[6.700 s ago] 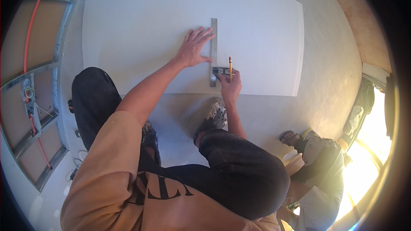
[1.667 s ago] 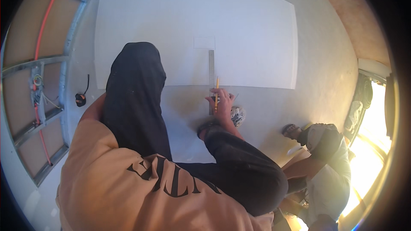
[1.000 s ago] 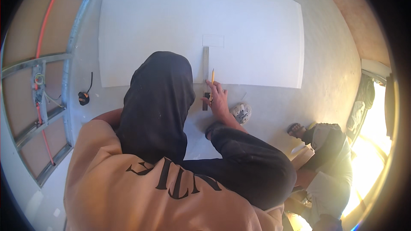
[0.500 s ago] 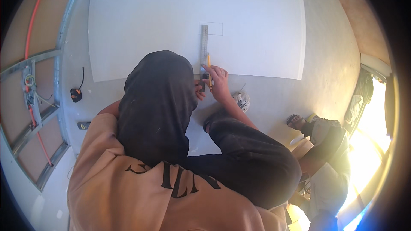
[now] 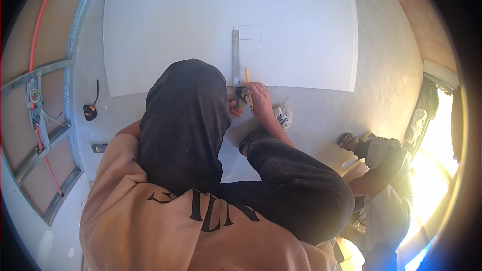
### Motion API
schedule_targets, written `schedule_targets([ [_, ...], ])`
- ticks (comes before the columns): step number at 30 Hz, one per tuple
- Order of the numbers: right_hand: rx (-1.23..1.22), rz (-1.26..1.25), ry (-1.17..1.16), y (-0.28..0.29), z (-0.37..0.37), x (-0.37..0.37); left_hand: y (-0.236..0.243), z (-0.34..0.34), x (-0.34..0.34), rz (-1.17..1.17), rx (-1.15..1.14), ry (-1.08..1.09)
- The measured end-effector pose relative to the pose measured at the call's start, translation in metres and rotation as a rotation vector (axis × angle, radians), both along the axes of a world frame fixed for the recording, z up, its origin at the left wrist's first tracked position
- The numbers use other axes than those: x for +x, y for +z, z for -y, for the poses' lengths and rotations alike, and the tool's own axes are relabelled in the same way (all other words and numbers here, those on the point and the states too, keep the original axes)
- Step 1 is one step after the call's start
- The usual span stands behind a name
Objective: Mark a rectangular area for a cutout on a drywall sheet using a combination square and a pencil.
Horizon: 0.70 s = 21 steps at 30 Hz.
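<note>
A large white board (image 5: 165, 35) lies on the floor, with a small pencilled rectangle (image 5: 249, 32) drawn on it. The steel blade of a combination square (image 5: 236, 57) reaches up the board, its upper end by the rectangle's left side. My left hand (image 5: 234, 107), partly hidden behind my raised left knee, has its fingers closed on the square's dark head at the board's near edge. Just right of it, my right hand (image 5: 261, 101) is closed round a yellow pencil (image 5: 247, 76). The pencil points up the board, a little apart from the blade.
On the floor at the left are a tape measure (image 5: 90, 112) and a small dark level-like tool (image 5: 100, 148). A metal stud frame (image 5: 70, 78) with red conduit stands beyond. My shoe (image 5: 284, 117) is near my right forearm. Another person (image 5: 384, 185) crouches at the right, by bright light.
The square's blade has slid slightly left, toward the rectangle's left side. My right hand and the pencil have drawn back a little toward me, away from the blade.
</note>
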State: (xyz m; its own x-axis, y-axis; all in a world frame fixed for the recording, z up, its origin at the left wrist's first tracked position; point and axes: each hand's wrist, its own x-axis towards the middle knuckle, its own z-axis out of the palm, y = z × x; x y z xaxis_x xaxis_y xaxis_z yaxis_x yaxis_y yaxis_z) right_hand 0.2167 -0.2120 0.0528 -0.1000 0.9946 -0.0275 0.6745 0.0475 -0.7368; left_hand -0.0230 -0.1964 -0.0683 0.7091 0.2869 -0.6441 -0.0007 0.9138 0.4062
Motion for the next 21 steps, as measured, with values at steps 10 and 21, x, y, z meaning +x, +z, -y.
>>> schedule_targets([
  [10,-0.002,0.017,-0.026,-0.0011,-0.0018,0.0024,0.0057,0.0052,0.0043,-0.029,0.066,-0.017],
  [21,0.016,-0.026,-0.049,-0.0037,-0.003,-0.0005,0.0026,0.003,0.0034,-0.031,0.028,0.01],
])
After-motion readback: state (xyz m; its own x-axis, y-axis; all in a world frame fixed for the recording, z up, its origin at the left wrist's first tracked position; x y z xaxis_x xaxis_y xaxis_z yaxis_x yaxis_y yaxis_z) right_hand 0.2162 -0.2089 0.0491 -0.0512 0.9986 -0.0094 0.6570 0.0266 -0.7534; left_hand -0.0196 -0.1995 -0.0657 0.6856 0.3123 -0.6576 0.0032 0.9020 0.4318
